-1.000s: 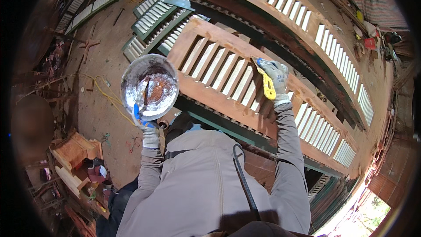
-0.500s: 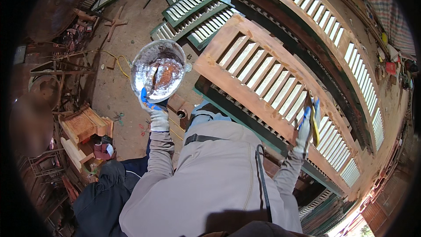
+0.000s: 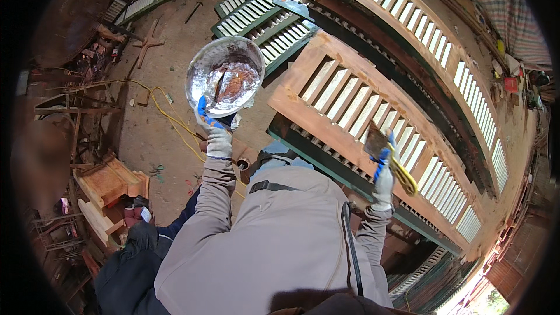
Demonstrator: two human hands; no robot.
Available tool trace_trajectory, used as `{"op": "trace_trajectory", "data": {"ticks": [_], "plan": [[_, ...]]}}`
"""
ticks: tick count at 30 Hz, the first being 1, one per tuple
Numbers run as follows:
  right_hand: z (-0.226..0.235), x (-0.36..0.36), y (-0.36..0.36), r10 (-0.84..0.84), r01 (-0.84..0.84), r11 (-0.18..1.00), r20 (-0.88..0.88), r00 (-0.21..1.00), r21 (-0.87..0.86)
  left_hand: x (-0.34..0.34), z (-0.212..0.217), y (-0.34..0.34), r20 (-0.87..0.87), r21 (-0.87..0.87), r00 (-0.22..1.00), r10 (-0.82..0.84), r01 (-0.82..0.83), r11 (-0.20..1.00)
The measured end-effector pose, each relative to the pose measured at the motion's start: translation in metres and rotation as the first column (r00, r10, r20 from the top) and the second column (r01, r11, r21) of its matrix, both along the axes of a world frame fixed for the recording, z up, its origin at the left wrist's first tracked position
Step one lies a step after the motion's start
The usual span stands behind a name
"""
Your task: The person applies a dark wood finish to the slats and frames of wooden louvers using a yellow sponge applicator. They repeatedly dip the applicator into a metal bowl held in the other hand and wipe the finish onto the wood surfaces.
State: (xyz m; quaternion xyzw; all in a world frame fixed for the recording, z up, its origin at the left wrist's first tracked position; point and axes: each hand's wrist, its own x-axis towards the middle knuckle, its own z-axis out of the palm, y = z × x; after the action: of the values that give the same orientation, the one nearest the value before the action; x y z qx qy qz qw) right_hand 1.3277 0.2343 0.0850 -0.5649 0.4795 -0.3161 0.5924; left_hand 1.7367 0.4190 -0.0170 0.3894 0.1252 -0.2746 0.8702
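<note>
My left hand [image 3: 216, 134], in a white glove with blue fingers, grips the near rim of a round metal bowl [image 3: 200, 76]. Reddish-brown residue coats the inside of the bowl, which is tilted toward me. In my right hand [image 3: 383, 179], gloved alike, is a flat brush [image 3: 402, 176] with a yellow handle and a dark, wide end. That end is over the slats of a bare-wood louvred shutter [image 3: 291, 92], lying at a slant in front of me; whether it touches the wood I cannot tell.
Below the shutter sits a dark green-edged panel [image 3: 286, 131]. Another long louvred shutter [image 3: 449, 67] lies beyond, and green-framed ones [image 3: 277, 35] are stacked at the far side. A yellow cord [image 3: 154, 102] crosses the floor. Wooden furniture [image 3: 108, 181] and a person in dark clothing [image 3: 134, 268] are at left.
My right hand has moved left along the shutter and turned the brush, its dark end now pointing up-left. The bowl in my left hand has shifted right and slightly up.
</note>
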Motion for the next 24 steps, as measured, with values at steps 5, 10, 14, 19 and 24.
{"op": "trace_trajectory", "data": {"ticks": [5, 10, 14, 19, 24], "plan": [[0.000, 0.095, -0.019, 0.187, -0.423, 0.644, -0.406, 0.895, -0.637, -0.006, -0.007, 0.015, -0.002, 0.073, 0.998, 0.056, -0.056, 0.996], [-0.009, 0.164, -0.042, 0.170, -0.740, 0.285, -0.728, 0.664, -0.609, -0.011, -0.014, 0.037, 0.045, 0.226, 0.991, 0.123, -0.130, 0.965], [-0.042, 0.194, -0.065, 0.138, -0.800, 0.144, -0.789, 0.599, -0.583, -0.003, -0.043, 0.064, 0.021, 0.249, 0.985, 0.168, -0.168, 0.954], [-0.058, 0.201, -0.046, 0.209, -0.857, 0.103, -0.832, 0.515, -0.504, 0.016, -0.064, 0.084, -0.004, 0.180, 0.984, 0.178, -0.174, 0.968], [-0.039, 0.189, -0.036, 0.320, -0.895, 0.104, -0.838, 0.442, -0.433, 0.023, -0.052, 0.073, 0.082, 0.201, 0.983, 0.162, -0.176, 0.964]]}}
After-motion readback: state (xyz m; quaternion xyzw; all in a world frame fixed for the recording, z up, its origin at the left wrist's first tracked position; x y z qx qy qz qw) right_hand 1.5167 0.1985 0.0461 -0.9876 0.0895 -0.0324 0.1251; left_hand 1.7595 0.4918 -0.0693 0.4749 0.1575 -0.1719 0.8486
